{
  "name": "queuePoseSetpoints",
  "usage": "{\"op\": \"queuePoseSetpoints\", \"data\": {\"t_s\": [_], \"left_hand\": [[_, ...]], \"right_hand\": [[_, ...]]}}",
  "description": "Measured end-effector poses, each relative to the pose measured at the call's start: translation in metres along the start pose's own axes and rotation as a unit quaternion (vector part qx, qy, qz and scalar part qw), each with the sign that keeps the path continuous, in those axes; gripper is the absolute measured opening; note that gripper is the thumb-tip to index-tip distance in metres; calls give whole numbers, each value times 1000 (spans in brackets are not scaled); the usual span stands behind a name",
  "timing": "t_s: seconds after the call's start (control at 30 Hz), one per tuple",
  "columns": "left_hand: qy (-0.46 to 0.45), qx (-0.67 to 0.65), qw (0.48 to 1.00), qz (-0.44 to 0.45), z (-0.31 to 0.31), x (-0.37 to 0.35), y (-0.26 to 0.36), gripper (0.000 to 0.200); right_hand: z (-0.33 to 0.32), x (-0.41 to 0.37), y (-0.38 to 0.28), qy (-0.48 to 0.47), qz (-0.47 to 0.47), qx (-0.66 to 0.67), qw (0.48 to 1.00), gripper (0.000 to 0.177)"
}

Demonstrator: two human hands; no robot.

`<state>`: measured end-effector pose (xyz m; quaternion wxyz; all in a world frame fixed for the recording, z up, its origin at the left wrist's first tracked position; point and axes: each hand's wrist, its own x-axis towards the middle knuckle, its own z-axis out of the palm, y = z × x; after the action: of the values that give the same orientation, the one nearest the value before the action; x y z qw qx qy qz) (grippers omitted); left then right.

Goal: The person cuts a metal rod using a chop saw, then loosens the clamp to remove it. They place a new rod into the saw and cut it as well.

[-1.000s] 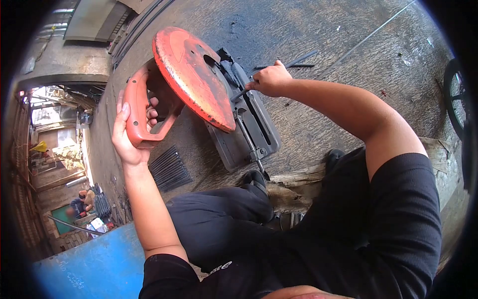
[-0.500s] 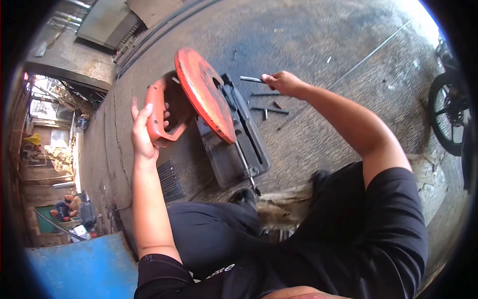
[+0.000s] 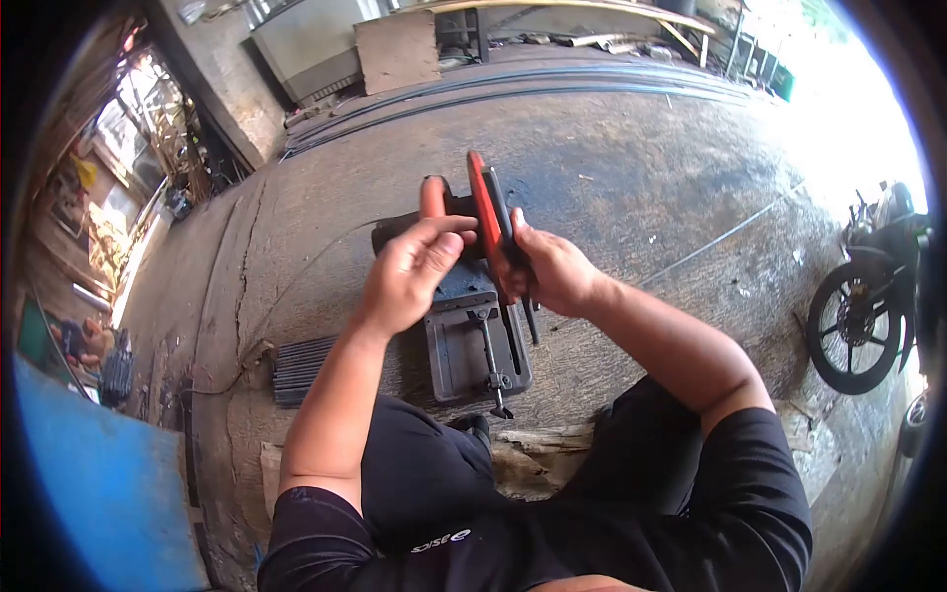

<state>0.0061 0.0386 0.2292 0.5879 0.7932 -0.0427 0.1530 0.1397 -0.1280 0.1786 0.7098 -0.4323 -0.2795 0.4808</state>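
A cut-off saw with an orange blade guard (image 3: 481, 202), seen nearly edge-on, stands on the floor before me. Its orange handle (image 3: 433, 197) lies just beyond my left hand (image 3: 409, 271). That hand is off the handle, with the index finger stretched towards the guard and the others partly bent; nothing shows in it. Just right of the guard, my right hand (image 3: 557, 266) is closed around a dark metal bar (image 3: 501, 202) that points up and away. The saw's grey base (image 3: 444, 360) and its clamp screw (image 3: 490, 350) lie nearer to me.
Dark metal pieces (image 3: 306, 370) lie side by side left of the base. Long rods (image 3: 552, 87) run along the back. A motorcycle wheel (image 3: 853, 326) stands at right, a blue panel (image 3: 104, 464) at left. A person (image 3: 84, 340) is at far left.
My left hand has let go of the saw handle and moved right towards the guard. The right hand has come in beside the guard with the bar. My view has tilted up.
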Motion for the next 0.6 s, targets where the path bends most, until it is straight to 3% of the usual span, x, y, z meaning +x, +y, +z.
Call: {"op": "queuePoseSetpoints", "data": {"t_s": [0.07, 0.13, 0.27, 0.33, 0.4, 0.47, 0.6], "left_hand": [[-16, -20, 998, 55, 4, -10, 12, 34], [-52, -51, 996, 43, 3, -21, 24, 30], [11, 8, 999, 33, -4, -35, 21, 24], [32, 25, 998, 43, -7, -41, 24, 22], [58, -20, 997, 55, -9, -44, 18, 24], [68, -58, 994, 60, -13, -47, 20, 22], [64, -123, 988, 70, -22, -52, 23, 23]], "right_hand": [[19, -7, 8, -45, -6, 26, 999, 58], [47, -15, 9, 1, 13, -3, 1000, 59], [82, -24, 14, 14, 12, 0, 1000, 60], [94, -28, 19, 33, 22, 57, 998, 52], [94, -27, 33, -16, 2, 123, 992, 56], [88, -31, 44, -79, -12, 15, 997, 63], [93, -36, 45, -69, 11, -78, 994, 46]]}}
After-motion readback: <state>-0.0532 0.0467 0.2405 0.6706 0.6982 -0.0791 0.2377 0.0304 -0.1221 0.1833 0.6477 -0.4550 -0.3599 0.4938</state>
